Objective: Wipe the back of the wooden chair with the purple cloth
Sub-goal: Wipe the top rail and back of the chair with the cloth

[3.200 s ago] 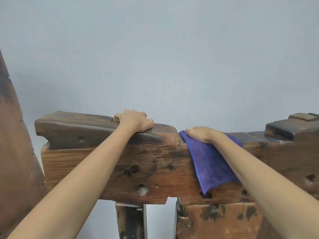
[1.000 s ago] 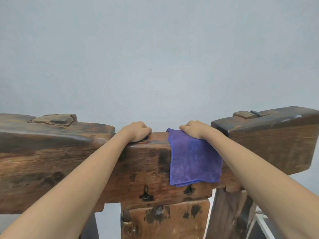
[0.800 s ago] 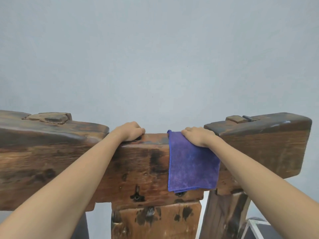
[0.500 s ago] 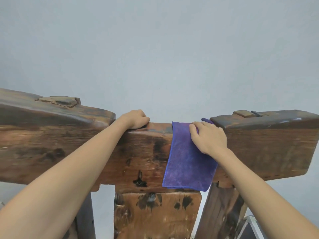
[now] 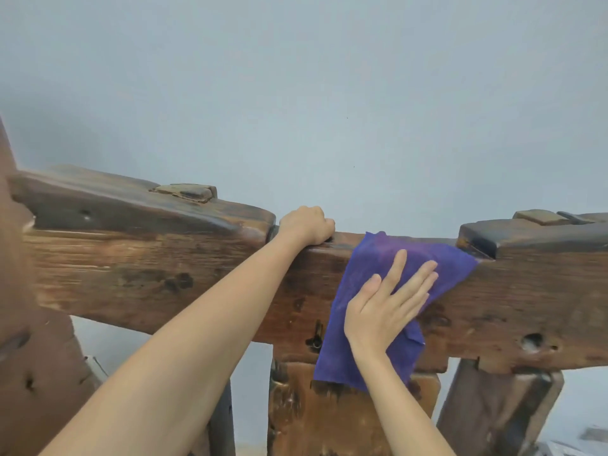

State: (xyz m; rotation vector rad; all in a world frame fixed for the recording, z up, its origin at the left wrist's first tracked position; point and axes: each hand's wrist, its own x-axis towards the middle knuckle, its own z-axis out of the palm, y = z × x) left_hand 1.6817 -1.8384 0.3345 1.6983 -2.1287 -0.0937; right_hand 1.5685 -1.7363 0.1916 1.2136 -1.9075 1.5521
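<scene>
The right hand (image 5: 383,311) had been slid down the chair's top rail (image 5: 164,268), fingers (image 5: 396,268) flattened on the purple cloth (image 5: 365,353); the left hand (image 5: 306,225) was kept clamped on top; wiping judged underway.

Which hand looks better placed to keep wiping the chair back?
Right hand: it lies flat on the purple cloth. Left hand grips the top rail.
</scene>
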